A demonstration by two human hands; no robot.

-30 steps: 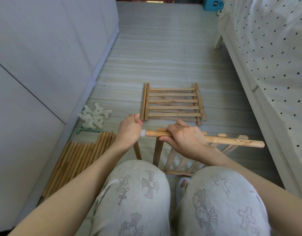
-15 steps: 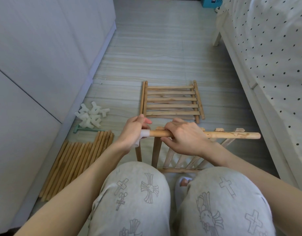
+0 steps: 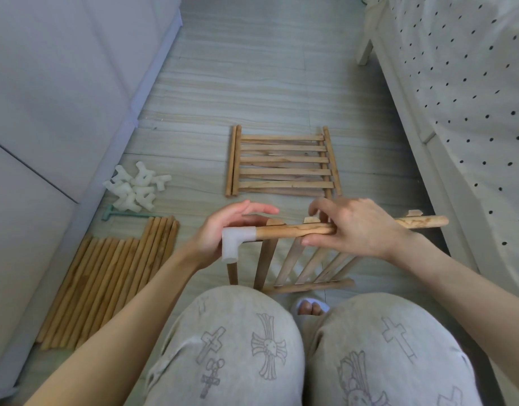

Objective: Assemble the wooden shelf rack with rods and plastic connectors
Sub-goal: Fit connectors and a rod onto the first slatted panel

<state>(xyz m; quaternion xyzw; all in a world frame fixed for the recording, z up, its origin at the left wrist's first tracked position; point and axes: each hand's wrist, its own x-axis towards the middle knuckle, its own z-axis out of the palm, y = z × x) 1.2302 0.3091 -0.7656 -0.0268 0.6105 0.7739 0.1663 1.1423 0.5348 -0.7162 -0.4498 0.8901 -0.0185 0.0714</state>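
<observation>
A wooden rod (image 3: 422, 221) lies level across the top of an upright slatted panel (image 3: 293, 265) in front of my knees. A white plastic elbow connector (image 3: 237, 238) caps the rod's left end, and its lower socket sits on a short vertical rod (image 3: 231, 273). My left hand (image 3: 223, 218) is open behind the connector, fingers spread, palm close to it. My right hand (image 3: 357, 227) holds the rod near its middle, thumb under and fingers loosely over.
A second slatted panel (image 3: 284, 162) lies flat on the floor ahead. Spare white connectors (image 3: 135, 189), a green tool (image 3: 126, 215) and a bundle of rods (image 3: 111, 273) lie at the left by a white cabinet (image 3: 62, 83). A dotted bed (image 3: 472, 112) runs along the right.
My left hand has let go of the connector end and opened its fingers. The rod has settled level on the panel, and my right hand's grip has loosened.
</observation>
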